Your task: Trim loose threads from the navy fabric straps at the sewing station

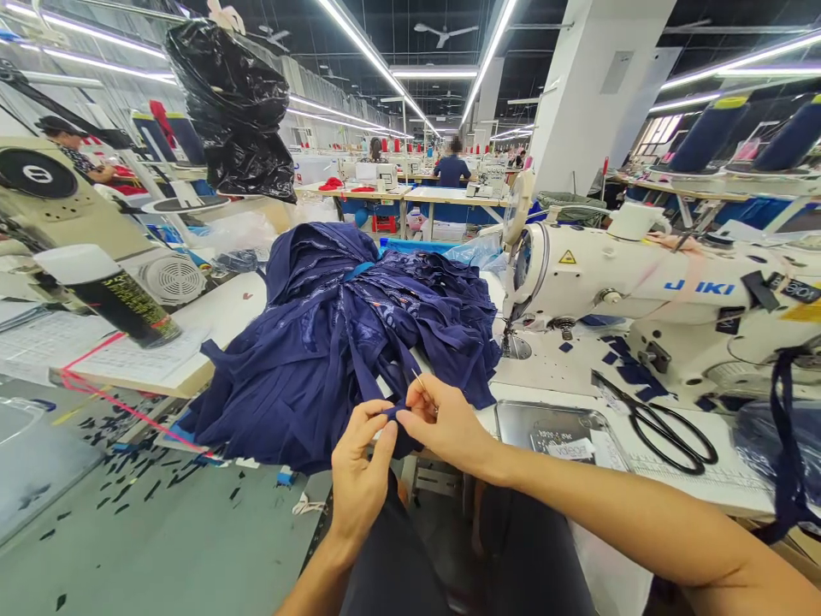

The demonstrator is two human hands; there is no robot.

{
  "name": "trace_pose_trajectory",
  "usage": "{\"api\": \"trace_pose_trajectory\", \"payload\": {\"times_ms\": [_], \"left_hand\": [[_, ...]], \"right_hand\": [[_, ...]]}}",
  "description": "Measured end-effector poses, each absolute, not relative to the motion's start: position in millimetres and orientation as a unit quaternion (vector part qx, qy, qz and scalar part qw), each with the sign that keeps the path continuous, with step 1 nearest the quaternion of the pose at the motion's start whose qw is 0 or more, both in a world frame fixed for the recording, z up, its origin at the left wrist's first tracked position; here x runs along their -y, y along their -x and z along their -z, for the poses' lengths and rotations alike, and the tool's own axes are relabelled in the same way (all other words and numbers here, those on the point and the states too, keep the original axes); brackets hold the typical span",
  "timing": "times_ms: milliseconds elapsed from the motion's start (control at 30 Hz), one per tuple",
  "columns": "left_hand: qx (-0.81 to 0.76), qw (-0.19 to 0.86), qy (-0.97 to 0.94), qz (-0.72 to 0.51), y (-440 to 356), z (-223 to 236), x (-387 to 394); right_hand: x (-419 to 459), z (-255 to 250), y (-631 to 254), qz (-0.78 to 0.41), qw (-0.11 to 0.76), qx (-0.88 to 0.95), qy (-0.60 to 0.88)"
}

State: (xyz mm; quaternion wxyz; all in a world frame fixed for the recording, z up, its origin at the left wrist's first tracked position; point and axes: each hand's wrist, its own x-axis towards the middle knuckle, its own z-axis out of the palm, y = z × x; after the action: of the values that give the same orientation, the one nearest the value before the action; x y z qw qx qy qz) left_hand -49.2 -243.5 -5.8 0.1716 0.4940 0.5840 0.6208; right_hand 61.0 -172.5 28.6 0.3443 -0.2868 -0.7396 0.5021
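Observation:
A large heap of navy garments (pixel 301 342) with lace parts and long straps is spread over the table in front of me, gathered by a blue tie (pixel 357 271). At its near edge my left hand (pixel 364 445) pinches a small fold of the navy fabric (pixel 396 412) between thumb and fingers. My right hand (pixel 442 419) is closed beside it, its thumb at the same fold. A thin, pointed, metal-looking tool (pixel 416 375) sticks up from the right fingers; its exact kind is hard to make out.
To the right stands a white JUKI sewing machine (pixel 596 274), with black scissors (pixel 667 432), a metal tray (pixel 558 428) and navy scraps (pixel 632 364) by it. A spray can (pixel 121 299) leans at left. Above hangs a black plastic bag (pixel 234 111). People sit farther back.

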Motion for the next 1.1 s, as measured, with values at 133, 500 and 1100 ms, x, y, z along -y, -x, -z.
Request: {"api": "trace_pose_trajectory", "payload": {"times_ms": [133, 500, 1100], "left_hand": [[-0.573, 0.209, -0.476, -0.634, 48.4, 6.4, 244.5], [-0.579, 0.234, -0.462, -0.630, 51.6, 6.3, 241.7], [-0.629, 0.211, -0.458, -0.592, 65.0, 7.8, 238.4]], "right_hand": [[168.6, -28.3, -59.4, -0.518, 0.346, 0.737, 0.262], [160.0, -17.8, -66.1, -0.335, 0.350, 0.849, 0.210], [162.9, -42.0, -70.4, -0.523, 0.371, 0.745, 0.185]]}}
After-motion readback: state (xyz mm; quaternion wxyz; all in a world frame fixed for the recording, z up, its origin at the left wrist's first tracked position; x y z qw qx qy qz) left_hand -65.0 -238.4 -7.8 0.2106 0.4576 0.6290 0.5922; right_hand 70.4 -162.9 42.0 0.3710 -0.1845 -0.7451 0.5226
